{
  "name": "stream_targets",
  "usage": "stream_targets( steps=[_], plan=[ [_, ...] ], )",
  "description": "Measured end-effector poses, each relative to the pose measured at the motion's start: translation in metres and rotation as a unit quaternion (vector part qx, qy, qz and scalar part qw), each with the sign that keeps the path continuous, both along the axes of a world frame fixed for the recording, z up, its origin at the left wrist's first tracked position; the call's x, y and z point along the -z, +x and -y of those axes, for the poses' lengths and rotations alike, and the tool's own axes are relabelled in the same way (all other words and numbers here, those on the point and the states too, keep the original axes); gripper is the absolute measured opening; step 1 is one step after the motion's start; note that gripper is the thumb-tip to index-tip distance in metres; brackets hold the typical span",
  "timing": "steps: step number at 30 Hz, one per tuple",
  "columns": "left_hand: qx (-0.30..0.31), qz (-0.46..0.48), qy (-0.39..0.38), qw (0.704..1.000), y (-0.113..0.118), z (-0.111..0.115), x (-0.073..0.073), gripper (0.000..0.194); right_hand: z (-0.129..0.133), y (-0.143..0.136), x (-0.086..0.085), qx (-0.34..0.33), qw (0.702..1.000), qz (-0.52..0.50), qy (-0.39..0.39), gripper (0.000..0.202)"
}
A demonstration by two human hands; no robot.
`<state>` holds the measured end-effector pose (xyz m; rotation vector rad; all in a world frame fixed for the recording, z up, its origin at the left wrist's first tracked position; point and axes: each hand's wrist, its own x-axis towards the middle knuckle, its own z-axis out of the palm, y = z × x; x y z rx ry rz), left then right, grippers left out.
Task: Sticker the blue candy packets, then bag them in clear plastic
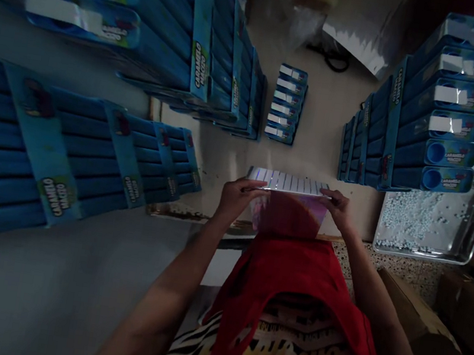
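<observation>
Table (323,113) supporting blue CARAMELO MACIZO box stacks (416,128) left and right, smaller stack (286,104) standing between; scissors (336,64) and white sheet (359,48) lying beyond; metal tray (447,238) sitting at right edge.

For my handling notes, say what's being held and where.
A pinkish item with a striped white top; left hand and right hand pinch opposite ends of its upper edge.

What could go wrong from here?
The striped piece your left hand and right hand pinch might bend if squeezed. Your right arm could knock the metal tray at the table's front edge, spilling its small pellets. The tall stack of blue boxes beside it might topple if bumped.
</observation>
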<state>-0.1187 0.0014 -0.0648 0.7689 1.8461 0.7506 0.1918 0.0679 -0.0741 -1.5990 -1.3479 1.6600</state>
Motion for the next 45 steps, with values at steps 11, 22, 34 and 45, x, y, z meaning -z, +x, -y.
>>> stream_targets(
  steps=[11,22,34,45],
  plan=[
    [0.174,-0.141,0.038,0.974,-0.001,-0.032,-0.008,0.013,-0.019,-0.051,-0.051,-0.349,0.855,0.303,0.233,0.034],
    [0.329,-0.112,0.046,0.936,0.017,-0.068,-0.036,0.016,-0.039,-0.082,-0.056,-0.344,0.864,0.327,0.171,0.027],
    [0.162,-0.004,-0.077,0.984,-0.034,-0.066,0.024,0.029,-0.022,0.007,-0.010,-0.054,0.988,0.120,-0.078,0.037],
    [0.030,0.194,-0.080,0.977,0.060,-0.055,0.081,0.029,-0.029,0.097,0.023,0.075,0.976,0.093,-0.183,0.061]
  ],
)
